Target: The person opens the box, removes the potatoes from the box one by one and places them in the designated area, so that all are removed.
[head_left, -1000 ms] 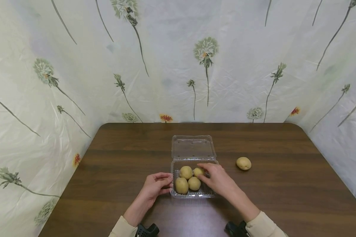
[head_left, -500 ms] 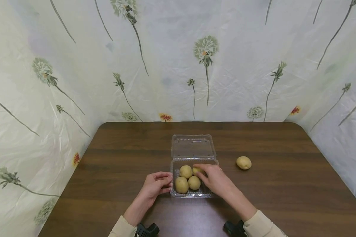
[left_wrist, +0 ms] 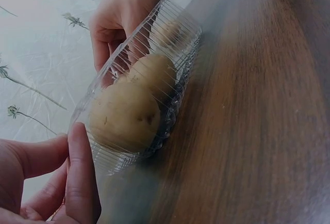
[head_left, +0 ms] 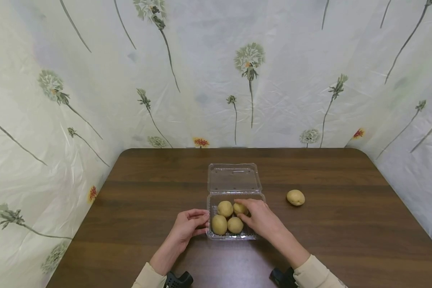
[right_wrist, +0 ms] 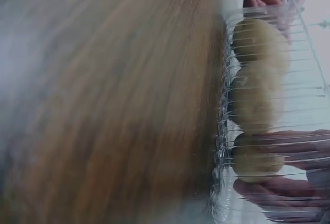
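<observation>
A clear plastic clamshell container (head_left: 252,236) sits on the table with its lid (head_left: 234,179) folded back, away from me. Several potatoes lie inside it, among them one at the front left (head_left: 219,225) and one at the front right (head_left: 235,225). My left hand (head_left: 189,226) pinches the container's left rim between thumb and fingers, as the left wrist view shows up close. Reaching in from the right, my right hand (head_left: 261,218) grips the back right potato (head_left: 239,209) with thumb and fingers. Part of that potato is hidden behind the fingers in the head view.
A single potato (head_left: 295,197) lies on the brown wooden table (head_left: 147,192), to the right of the container. A white curtain with a dandelion print (head_left: 201,80) hangs behind the table and along both sides.
My right hand has moved slightly left, into the container, with the back right potato. The front right potato has shifted a little toward me. My left hand stays at the rim.
</observation>
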`<state>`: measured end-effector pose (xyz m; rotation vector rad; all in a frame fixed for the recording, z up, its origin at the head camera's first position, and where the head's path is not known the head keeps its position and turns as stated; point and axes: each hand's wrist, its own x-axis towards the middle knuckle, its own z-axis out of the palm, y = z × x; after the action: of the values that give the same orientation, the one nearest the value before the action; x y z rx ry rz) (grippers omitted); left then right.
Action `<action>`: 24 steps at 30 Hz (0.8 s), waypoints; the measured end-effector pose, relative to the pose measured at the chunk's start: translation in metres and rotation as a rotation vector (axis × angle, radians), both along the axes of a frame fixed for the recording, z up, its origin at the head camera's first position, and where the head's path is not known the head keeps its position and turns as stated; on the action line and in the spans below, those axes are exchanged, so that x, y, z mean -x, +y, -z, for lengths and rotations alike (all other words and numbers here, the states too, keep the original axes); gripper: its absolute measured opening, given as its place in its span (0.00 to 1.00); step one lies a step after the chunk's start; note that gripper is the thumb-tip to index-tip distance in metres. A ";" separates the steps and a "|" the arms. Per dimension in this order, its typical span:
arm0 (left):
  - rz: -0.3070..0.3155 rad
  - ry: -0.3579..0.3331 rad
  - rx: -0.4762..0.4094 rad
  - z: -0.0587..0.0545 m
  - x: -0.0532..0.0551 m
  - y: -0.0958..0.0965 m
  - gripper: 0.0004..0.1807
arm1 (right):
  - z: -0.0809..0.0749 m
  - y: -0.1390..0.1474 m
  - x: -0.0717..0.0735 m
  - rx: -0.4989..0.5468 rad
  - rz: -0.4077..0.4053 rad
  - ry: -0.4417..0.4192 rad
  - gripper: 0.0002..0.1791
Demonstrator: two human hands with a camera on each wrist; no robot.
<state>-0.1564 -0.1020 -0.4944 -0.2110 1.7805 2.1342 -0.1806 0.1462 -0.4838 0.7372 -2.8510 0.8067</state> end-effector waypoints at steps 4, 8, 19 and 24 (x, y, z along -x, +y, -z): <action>-0.002 0.000 0.000 -0.001 0.000 0.000 0.20 | 0.000 0.001 0.000 0.010 0.000 0.002 0.23; -0.003 0.001 0.000 -0.001 0.000 0.000 0.19 | 0.000 0.001 0.000 0.028 0.001 -0.006 0.23; -0.006 0.000 -0.028 -0.001 0.000 0.001 0.19 | 0.000 0.001 0.000 0.053 0.006 0.005 0.23; -0.008 0.001 -0.034 0.000 0.000 0.001 0.19 | -0.002 0.002 -0.001 0.057 0.006 -0.007 0.24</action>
<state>-0.1565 -0.1011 -0.4942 -0.2090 1.7453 2.1680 -0.1793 0.1479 -0.4818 0.7190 -2.8220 0.8879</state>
